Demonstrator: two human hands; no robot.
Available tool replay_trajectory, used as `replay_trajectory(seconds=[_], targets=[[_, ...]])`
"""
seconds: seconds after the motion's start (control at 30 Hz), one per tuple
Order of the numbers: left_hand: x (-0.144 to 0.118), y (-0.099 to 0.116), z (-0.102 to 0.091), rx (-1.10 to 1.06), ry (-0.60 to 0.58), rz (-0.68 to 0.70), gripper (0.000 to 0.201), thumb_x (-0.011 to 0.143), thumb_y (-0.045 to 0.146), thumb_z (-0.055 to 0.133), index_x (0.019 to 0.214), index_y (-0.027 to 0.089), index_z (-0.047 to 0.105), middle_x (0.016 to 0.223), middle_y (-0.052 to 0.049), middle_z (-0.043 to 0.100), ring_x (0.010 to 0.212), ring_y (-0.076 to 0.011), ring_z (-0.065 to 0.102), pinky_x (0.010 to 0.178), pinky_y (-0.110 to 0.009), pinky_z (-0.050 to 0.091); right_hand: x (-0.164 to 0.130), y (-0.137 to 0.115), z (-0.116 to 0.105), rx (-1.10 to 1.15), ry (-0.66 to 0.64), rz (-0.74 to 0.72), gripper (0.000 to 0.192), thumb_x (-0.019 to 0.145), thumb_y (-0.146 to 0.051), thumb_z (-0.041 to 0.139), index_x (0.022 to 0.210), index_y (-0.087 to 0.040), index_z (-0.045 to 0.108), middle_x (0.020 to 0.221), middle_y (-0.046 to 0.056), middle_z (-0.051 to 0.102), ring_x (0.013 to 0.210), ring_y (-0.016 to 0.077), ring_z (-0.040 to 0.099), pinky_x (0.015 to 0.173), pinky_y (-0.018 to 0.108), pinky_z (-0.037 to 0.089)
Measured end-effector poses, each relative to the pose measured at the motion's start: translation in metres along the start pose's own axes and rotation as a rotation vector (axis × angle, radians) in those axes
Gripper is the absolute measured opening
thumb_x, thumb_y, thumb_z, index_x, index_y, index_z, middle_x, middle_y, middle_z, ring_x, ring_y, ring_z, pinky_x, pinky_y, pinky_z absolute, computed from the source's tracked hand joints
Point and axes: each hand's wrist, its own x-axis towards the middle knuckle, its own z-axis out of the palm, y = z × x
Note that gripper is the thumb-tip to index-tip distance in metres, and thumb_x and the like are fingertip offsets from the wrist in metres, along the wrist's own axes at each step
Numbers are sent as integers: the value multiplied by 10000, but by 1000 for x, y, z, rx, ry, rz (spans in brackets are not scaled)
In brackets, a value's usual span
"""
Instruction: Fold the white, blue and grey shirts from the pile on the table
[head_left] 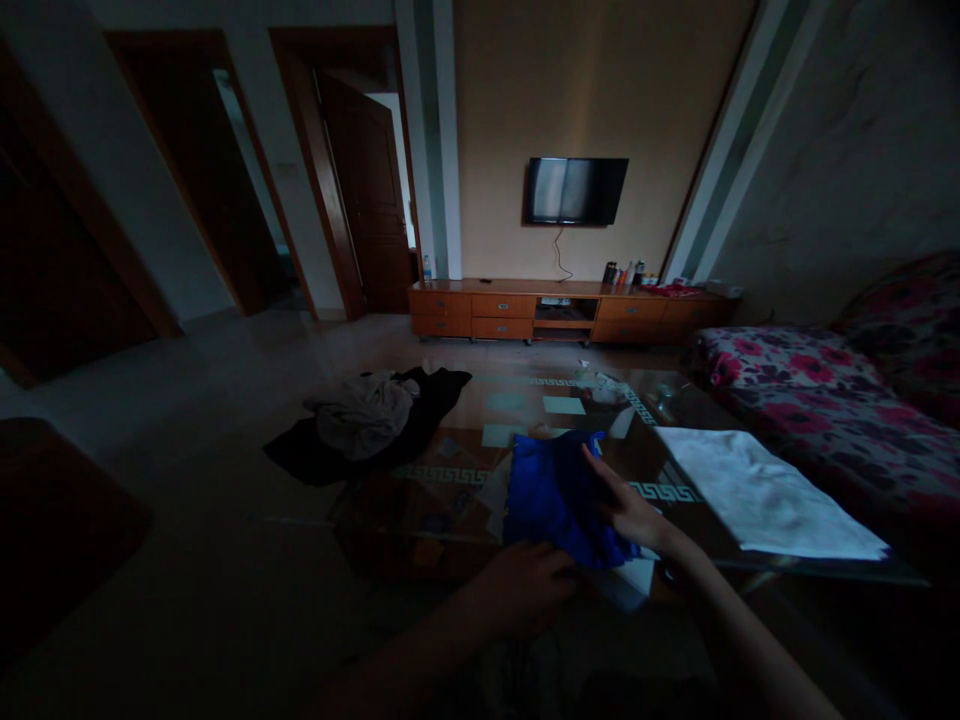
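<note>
A bright blue cloth (551, 492) lies spread on the glass coffee table (660, 492) in front of me. My left hand (525, 590) rests at the cloth's near edge, its fingers curled onto the fabric. My right hand (628, 508) lies flat on the cloth's right side with the fingers stretched out and apart, pressing it down. The room is dim, so the left hand's grip is hard to make out.
A folded white cloth (757, 492) lies on the table to the right. A pile of dark and grey clothes (371, 418) sits at the table's far left corner. A floral sofa (832, 390) stands on the right, a wooden TV cabinet (555, 312) and wall TV (574, 190) beyond.
</note>
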Motion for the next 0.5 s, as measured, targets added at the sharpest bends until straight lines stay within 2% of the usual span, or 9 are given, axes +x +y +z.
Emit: replay_trajectory(seconds=[0.13,0.23,0.4,0.5], targets=[[2,1,-6,12,5,7,211,943,264,594,1135,205,659,1140,-90,636,1031,-229,624,789,-325,516,1,-4,-7,33,37,43,970,685,-128,503,1615,-199,239,1651,62,268,1524,240,240,1262,485,121],[3,2,-8,28,2,27,173,952,268,578,1085,187,653,1134,-82,639,1018,-224,631,771,-325,520,4,-17,-24,53,59,49,969,672,-141,509,1607,-216,269,1644,45,290,1518,247,260,1259,496,133],[1,3,-3,39,47,32,197,954,264,571,1128,197,636,1175,-73,638,1038,-216,630,788,-341,533,22,-54,-75,24,74,23,950,686,-158,533,1601,-236,290,1639,14,304,1510,248,276,1257,465,171],[0,2,2,46,53,21,237,958,289,570,1175,215,630,1206,-71,639,1033,-221,637,801,-346,533,37,-73,-111,-56,64,9,940,677,-154,559,1585,-232,330,1618,14,356,1479,269,348,1245,472,216]])
